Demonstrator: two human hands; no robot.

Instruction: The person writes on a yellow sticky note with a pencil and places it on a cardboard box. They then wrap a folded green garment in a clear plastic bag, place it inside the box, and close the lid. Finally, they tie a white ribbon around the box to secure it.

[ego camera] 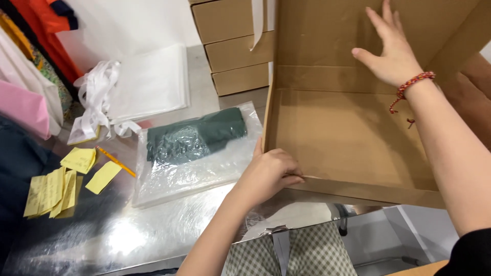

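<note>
The left hand [268,174] grips the near wall of an open cardboard box [348,138] that overhangs the table's [123,235] front edge. The right hand [391,48] lies flat with fingers spread against the box's raised lid, whose top is cut off. A bagged green garment [197,138] lies mid-table, just left of the box. Yellow notes [56,186] and a pencil [116,161] sit near the left edge. More boxes [232,43] are stacked at the back, partly hidden.
</note>
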